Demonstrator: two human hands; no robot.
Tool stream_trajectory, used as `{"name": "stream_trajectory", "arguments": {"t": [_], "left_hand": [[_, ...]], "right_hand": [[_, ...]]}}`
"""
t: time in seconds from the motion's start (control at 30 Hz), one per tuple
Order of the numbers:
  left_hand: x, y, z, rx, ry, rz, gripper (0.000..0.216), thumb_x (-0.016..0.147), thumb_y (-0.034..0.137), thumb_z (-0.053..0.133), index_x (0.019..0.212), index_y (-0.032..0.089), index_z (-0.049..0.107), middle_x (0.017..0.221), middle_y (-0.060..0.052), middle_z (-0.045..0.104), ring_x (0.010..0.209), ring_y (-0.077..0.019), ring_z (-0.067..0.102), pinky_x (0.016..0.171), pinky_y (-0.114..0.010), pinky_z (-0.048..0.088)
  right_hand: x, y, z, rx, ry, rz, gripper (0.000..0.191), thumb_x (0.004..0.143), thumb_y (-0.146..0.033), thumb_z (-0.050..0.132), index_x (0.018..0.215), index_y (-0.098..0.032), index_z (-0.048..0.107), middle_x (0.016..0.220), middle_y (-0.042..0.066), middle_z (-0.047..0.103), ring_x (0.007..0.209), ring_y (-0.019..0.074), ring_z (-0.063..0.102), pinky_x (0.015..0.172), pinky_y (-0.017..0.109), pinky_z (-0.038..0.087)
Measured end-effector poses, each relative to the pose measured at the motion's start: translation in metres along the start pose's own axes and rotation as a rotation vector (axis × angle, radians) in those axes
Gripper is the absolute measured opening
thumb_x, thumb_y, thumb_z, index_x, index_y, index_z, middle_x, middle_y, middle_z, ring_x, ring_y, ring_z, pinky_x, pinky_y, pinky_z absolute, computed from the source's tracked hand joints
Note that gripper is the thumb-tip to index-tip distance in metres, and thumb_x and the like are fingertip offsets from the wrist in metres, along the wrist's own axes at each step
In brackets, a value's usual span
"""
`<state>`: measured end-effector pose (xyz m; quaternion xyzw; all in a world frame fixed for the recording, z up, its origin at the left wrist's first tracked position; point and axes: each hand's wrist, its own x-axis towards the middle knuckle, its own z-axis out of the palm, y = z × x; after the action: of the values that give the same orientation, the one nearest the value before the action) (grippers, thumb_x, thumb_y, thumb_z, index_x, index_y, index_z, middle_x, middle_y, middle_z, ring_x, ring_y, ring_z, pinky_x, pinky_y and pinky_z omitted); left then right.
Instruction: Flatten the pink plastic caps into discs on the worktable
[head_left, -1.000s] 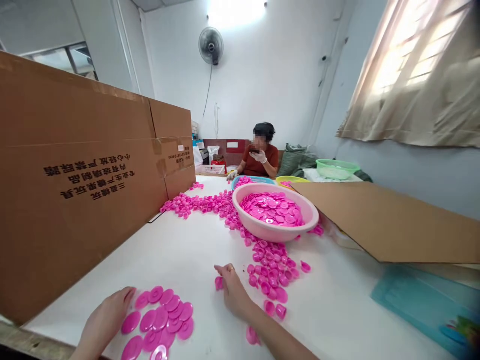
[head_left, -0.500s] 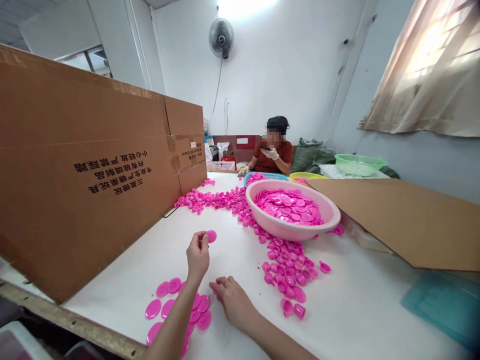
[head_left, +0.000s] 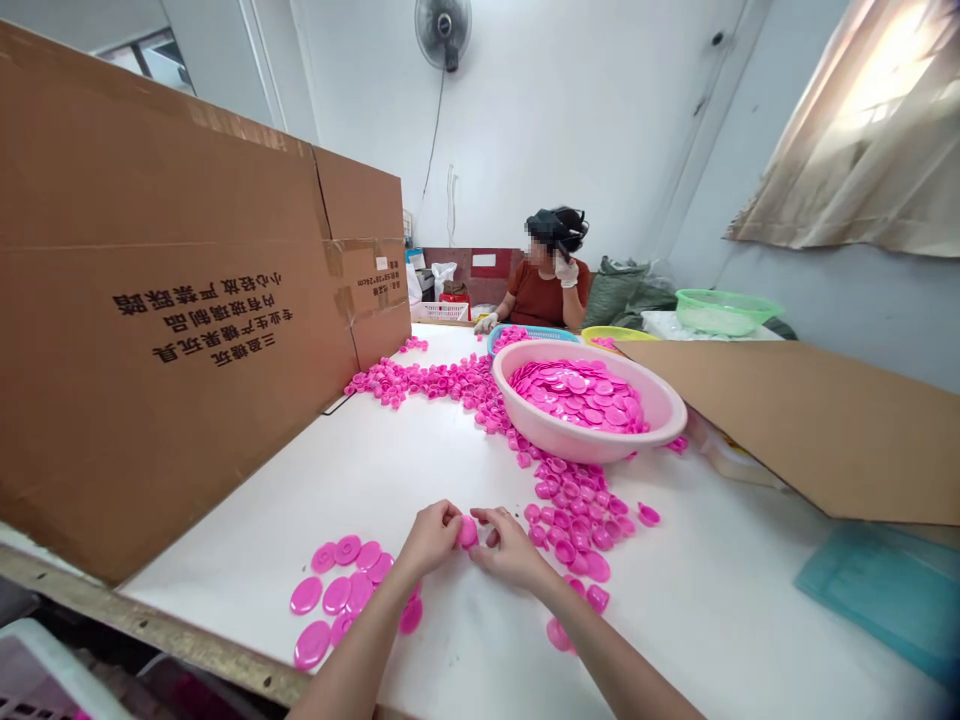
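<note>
Above the white tabletop, a small pink plastic disc (head_left: pixel 467 533) is pinched in the fingers of my left hand (head_left: pixel 431 540). My right hand (head_left: pixel 514 550) meets it from the other side, thumb and fingertips closed around its right edge. Whether a second piece is behind the disc is hidden. Several flat pink discs (head_left: pixel 337 596) lie loose on the table by my left forearm, which covers part of them. Close to my right hand spreads a trail of small pink cups (head_left: pixel 566 545), some under my right forearm.
A pale pink basin (head_left: pixel 555 445) heaped with pink discs stands beyond my hands. More pink cups (head_left: pixel 420 382) reach toward a large cardboard box (head_left: pixel 187 300) at left. A cardboard flap (head_left: pixel 810 430) and teal sheet (head_left: pixel 877 600) lie right. Opposite sits a gloved person (head_left: pixel 544 290).
My left hand has come down and right with the disc, meeting my right hand, which has moved up and right. The view has tilted down slightly. The person opposite has raised a hand toward the head.
</note>
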<state>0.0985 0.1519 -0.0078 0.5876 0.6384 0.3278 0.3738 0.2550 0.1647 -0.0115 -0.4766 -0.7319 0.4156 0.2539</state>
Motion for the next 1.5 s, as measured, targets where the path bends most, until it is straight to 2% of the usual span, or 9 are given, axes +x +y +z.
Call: {"name": "stream_trajectory", "arguments": {"t": [0.23, 0.37, 0.57, 0.73, 0.9, 1.1, 1.27, 1.4, 1.5], "left_hand": [[-0.003, 0.0, 0.011, 0.118, -0.033, -0.034, 0.013, 0.073, 0.026, 0.041, 0.07, 0.018, 0.051, 0.063, -0.001, 0.06, 0.058, -0.011, 0.053, 0.053, -0.021, 0.036], [0.006, 0.007, 0.013, 0.252, 0.006, -0.087, 0.014, 0.073, 0.025, 0.041, 0.072, 0.017, 0.052, 0.074, -0.004, 0.061, 0.066, -0.0132, 0.054, 0.058, -0.023, 0.036], [0.026, 0.017, 0.03, 0.573, 0.316, 0.009, 0.021, 0.08, 0.024, 0.036, 0.094, 0.018, 0.05, 0.096, -0.009, 0.051, 0.092, -0.0211, 0.045, 0.074, -0.032, 0.032], [0.027, 0.009, 0.038, 0.645, 0.315, 0.0, 0.021, 0.08, 0.021, 0.036, 0.095, 0.022, 0.05, 0.098, -0.007, 0.047, 0.093, -0.0216, 0.04, 0.075, -0.033, 0.029], [0.028, 0.003, 0.038, 0.607, 0.304, -0.036, 0.022, 0.079, 0.021, 0.035, 0.096, 0.023, 0.049, 0.098, -0.007, 0.046, 0.091, -0.0207, 0.039, 0.072, -0.032, 0.028], [0.025, 0.005, 0.036, 0.545, 0.364, 0.038, 0.024, 0.083, 0.028, 0.03, 0.093, 0.023, 0.051, 0.09, -0.006, 0.055, 0.087, -0.02, 0.043, 0.071, -0.032, 0.027], [0.018, 0.013, 0.034, 0.425, 0.273, 0.13, 0.035, 0.082, 0.039, 0.032, 0.066, 0.018, 0.056, 0.059, -0.006, 0.055, 0.067, -0.0179, 0.05, 0.062, -0.03, 0.028], [-0.003, 0.026, 0.004, 0.373, 0.23, 0.176, 0.043, 0.081, 0.044, 0.03, 0.055, 0.019, 0.053, 0.051, -0.003, 0.054, 0.048, -0.0124, 0.047, 0.051, -0.026, 0.025], [-0.048, 0.021, -0.067, 0.441, 0.345, 0.095, 0.04, 0.08, 0.049, 0.03, 0.061, 0.021, 0.053, 0.053, -0.001, 0.056, 0.051, -0.0129, 0.049, 0.05, -0.024, 0.026]], "right_hand": [[0.009, 0.0, 0.008, 0.317, -0.076, 0.271, 0.018, 0.076, -0.024, 0.044, 0.074, -0.012, 0.058, 0.055, 0.001, 0.057, 0.046, 0.0095, 0.053, 0.043, 0.02, 0.043], [0.013, -0.001, 0.012, 0.35, -0.071, 0.36, 0.012, 0.075, -0.02, 0.048, 0.068, -0.013, 0.053, 0.049, 0.001, 0.057, 0.043, 0.0113, 0.057, 0.042, 0.021, 0.046], [0.018, -0.002, 0.014, 0.387, -0.104, 0.44, 0.01, 0.076, -0.019, 0.05, 0.067, -0.014, 0.048, 0.043, -0.001, 0.055, 0.04, 0.0121, 0.057, 0.037, 0.019, 0.046], [0.031, -0.004, -0.001, 0.374, -0.321, 0.505, 0.003, 0.075, -0.014, 0.048, 0.073, -0.014, 0.046, 0.042, -0.001, 0.057, 0.04, 0.0124, 0.058, 0.038, 0.019, 0.047], [0.045, 0.0, -0.006, 0.327, -0.457, 0.527, 0.012, 0.07, -0.012, 0.054, 0.074, -0.015, 0.043, 0.041, -0.002, 0.057, 0.036, 0.0116, 0.056, 0.038, 0.018, 0.045], [0.032, 0.016, 0.002, 0.445, -0.343, 0.445, 0.016, 0.074, -0.027, 0.055, 0.072, -0.016, 0.043, 0.046, -0.003, 0.056, 0.037, 0.0103, 0.055, 0.033, 0.017, 0.043], [0.017, 0.011, 0.011, 0.362, -0.206, 0.355, 0.014, 0.079, -0.027, 0.049, 0.074, -0.015, 0.046, 0.045, -0.004, 0.053, 0.038, 0.0109, 0.056, 0.035, 0.018, 0.043], [0.008, -0.012, 0.01, 0.288, -0.261, 0.229, 0.028, 0.081, -0.039, 0.042, 0.081, -0.013, 0.052, 0.053, 0.0, 0.057, 0.044, 0.0114, 0.057, 0.04, 0.02, 0.044], [0.005, -0.027, -0.01, 0.124, -0.243, 0.082, 0.048, 0.085, -0.045, 0.023, 0.086, -0.013, 0.058, 0.068, 0.006, 0.062, 0.062, 0.0138, 0.06, 0.055, 0.025, 0.046]]}}
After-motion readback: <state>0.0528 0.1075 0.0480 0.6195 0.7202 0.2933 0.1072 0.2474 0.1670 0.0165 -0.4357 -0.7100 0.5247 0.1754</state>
